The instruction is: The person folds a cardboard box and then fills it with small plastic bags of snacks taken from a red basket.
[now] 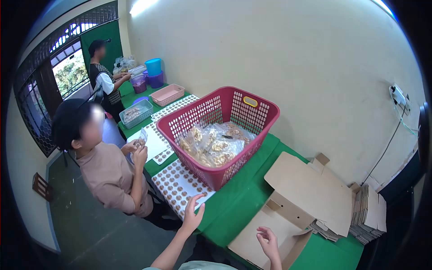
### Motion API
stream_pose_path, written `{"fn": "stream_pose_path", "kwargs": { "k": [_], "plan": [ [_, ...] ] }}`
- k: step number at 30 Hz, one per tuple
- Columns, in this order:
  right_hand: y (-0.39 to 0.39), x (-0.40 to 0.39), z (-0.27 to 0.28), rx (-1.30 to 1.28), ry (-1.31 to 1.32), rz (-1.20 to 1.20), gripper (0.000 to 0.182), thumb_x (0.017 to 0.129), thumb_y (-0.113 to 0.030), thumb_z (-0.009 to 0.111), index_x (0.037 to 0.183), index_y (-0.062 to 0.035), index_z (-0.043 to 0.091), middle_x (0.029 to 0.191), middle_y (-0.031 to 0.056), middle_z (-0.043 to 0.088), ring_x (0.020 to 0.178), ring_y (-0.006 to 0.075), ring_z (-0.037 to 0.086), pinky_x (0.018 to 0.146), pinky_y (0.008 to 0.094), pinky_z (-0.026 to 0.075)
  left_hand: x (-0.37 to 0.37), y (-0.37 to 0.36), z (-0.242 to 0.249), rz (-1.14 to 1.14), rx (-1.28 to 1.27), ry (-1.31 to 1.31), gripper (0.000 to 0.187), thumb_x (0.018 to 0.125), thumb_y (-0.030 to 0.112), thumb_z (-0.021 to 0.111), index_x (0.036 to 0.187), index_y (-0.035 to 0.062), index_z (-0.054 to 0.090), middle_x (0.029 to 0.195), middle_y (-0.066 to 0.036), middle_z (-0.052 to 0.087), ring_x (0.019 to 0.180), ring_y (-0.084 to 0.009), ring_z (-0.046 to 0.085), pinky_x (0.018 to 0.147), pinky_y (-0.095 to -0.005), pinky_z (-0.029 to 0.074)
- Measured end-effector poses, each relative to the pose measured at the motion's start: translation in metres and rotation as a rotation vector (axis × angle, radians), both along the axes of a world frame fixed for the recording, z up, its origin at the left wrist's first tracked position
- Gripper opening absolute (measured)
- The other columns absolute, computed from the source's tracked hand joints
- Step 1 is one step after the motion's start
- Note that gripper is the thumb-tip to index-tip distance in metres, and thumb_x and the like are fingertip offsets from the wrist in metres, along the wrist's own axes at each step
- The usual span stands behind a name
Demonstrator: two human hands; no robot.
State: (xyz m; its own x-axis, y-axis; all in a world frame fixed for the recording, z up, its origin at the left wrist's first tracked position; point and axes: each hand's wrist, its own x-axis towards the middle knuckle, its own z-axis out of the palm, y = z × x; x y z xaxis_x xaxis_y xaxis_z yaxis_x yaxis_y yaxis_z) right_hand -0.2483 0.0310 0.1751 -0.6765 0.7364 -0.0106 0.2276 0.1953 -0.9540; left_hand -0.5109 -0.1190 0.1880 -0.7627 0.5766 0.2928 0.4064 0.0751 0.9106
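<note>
My left hand (193,216) is raised near the table's front edge, fingers apart and holding nothing, beside a sheet of round brown stickers (177,185). Over the open cardboard box (265,231) is my right hand (268,240), its fingers curved but apart, with nothing in them. Beyond my hands stands a large red basket (243,166), partly on the sticker sheet. Inside it lie several clear plastic bags (218,144) of pale, ring-like pieces.
A co-worker (108,175) at the left holds a small packet; another person (103,81) stands farther back. A pink basket (168,95), a grey-green basket (136,113) and blue and purple buckets (153,67) sit on the far table. Folded cardboard (369,211) is stacked at the right.
</note>
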Motion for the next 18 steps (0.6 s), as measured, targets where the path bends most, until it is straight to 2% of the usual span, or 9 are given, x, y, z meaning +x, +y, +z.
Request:
{"fn": "stream_pose_path", "kwargs": {
  "k": [4, 7, 8, 11, 12, 14, 17, 18],
  "plan": [
    [0.016, -0.082, 0.044, -0.018, 0.089, 0.121, 0.025, 0.082, -0.005, 0.055, 0.106, 0.001, 0.052, 0.097, 0.0098, 0.061, 0.085, 0.0165, 0.059, 0.075, 0.0278, 0.047, -0.05, 0.006, 0.03, 0.032, -0.001, 0.203, 0.035, 0.079, 0.006, 0.055, 0.112, -0.0003, 0.047, 0.116, -0.015, 0.048, 0.112, -0.029, 0.045, 0.092, -0.0389, 0.037],
    [0.033, -0.141, 0.081, 0.102, 0.154, 0.16, 0.023, 0.082, -0.004, 0.055, 0.105, 0.0014, 0.053, 0.096, 0.0093, 0.062, 0.085, 0.0156, 0.059, 0.075, 0.0274, 0.047, -0.085, 0.021, 0.058, 0.049, 0.045, 0.464, 0.037, 0.077, 0.005, 0.056, 0.113, 0.0006, 0.047, 0.12, -0.015, 0.046, 0.116, -0.0313, 0.041, 0.097, -0.0406, 0.031],
    [0.035, -0.161, 0.103, 0.154, 0.128, 0.154, 0.023, 0.083, -0.005, 0.054, 0.104, 0.0018, 0.053, 0.092, 0.0091, 0.063, 0.085, 0.0148, 0.059, 0.075, 0.0268, 0.046, -0.098, 0.026, 0.057, 0.016, 0.066, 0.457, 0.04, 0.078, 0.012, 0.057, 0.116, 0.0035, 0.047, 0.122, -0.013, 0.045, 0.12, -0.0312, 0.036, 0.099, -0.0432, 0.025],
    [0.05, -0.218, 0.142, 0.329, 0.159, 0.207, 0.023, 0.083, -0.006, 0.054, 0.104, 0.0023, 0.053, 0.09, 0.0089, 0.063, 0.083, 0.0139, 0.059, 0.074, 0.0261, 0.046, -0.13, 0.035, 0.062, -0.045, -0.155, 0.602, 0.043, 0.079, 0.02, 0.057, 0.118, 0.0066, 0.046, 0.123, -0.012, 0.044, 0.122, -0.0318, 0.033, 0.1, -0.0459, 0.022],
    [0.057, -0.237, 0.149, 0.347, 0.148, 0.226, 0.023, 0.083, -0.006, 0.054, 0.104, 0.0022, 0.053, 0.09, 0.0092, 0.063, 0.082, 0.0141, 0.059, 0.074, 0.0264, 0.046, -0.138, 0.038, 0.056, -0.071, -0.174, 0.622, 0.043, 0.08, 0.026, 0.057, 0.118, 0.0103, 0.047, 0.124, -0.01, 0.043, 0.123, -0.0307, 0.029, 0.1, -0.0477, 0.02],
    [0.074, -0.273, 0.154, 0.384, 0.12, 0.26, 0.024, 0.083, -0.007, 0.055, 0.104, 0.0019, 0.053, 0.09, 0.0098, 0.063, 0.082, 0.0144, 0.06, 0.073, 0.027, 0.047, -0.146, 0.041, 0.04, -0.108, -0.077, 0.608, 0.042, 0.079, 0.024, 0.058, 0.118, 0.0111, 0.047, 0.125, -0.009, 0.041, 0.123, -0.0305, 0.028, 0.099, -0.0474, 0.021],
    [0.092, -0.328, 0.151, 0.39, 0.049, 0.357, 0.026, 0.081, -0.012, 0.057, 0.103, 0.0005, 0.053, 0.09, 0.0137, 0.063, 0.081, 0.0211, 0.061, 0.07, 0.0316, 0.048, -0.149, 0.044, 0.026, -0.123, -0.016, 0.618, 0.044, 0.074, 0.022, 0.063, 0.115, 0.0145, 0.049, 0.124, -0.005, 0.041, 0.12, -0.0288, 0.03, 0.097, -0.046, 0.024],
    [0.097, -0.345, 0.142, 0.493, -0.05, 0.417, 0.027, 0.08, -0.015, 0.058, 0.103, 0.0002, 0.053, 0.09, 0.015, 0.062, 0.081, 0.0238, 0.061, 0.07, 0.0336, 0.048, -0.151, 0.045, 0.023, -0.116, -0.012, 0.638, 0.045, 0.073, 0.022, 0.064, 0.114, 0.0153, 0.049, 0.123, -0.005, 0.041, 0.119, -0.0283, 0.031, 0.096, -0.0455, 0.025]
  ]
}}
